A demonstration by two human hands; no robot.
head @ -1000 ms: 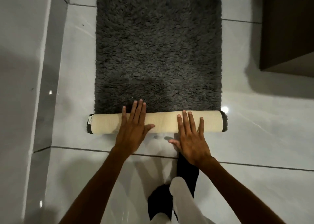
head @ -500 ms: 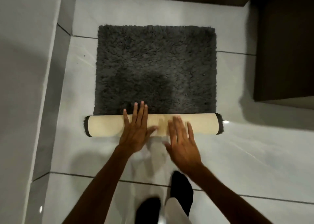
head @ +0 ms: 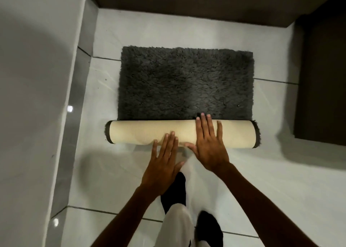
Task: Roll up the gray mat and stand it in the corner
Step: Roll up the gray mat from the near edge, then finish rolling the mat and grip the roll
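The gray shaggy mat (head: 185, 81) lies on the white tiled floor, its near end wound into a roll (head: 134, 132) with the cream backing outward. My right hand (head: 209, 143) rests flat across the roll's middle, fingers spread and reaching its far side. My left hand (head: 162, 164) is flat and spread just in front of the roll, only its fingertips touching the near side. Neither hand grips the mat.
A pale wall with a gray skirting (head: 63, 134) runs along the left. A dark wall base (head: 187, 5) closes the far side, forming a corner at the upper left. A dark cabinet (head: 324, 78) stands at the right. My black-socked feet (head: 174, 192) are below the hands.
The roll has grown thicker and moved farther along the mat, leaving less of it flat. My right hand moved up onto the roll; my left slid back to its near edge.
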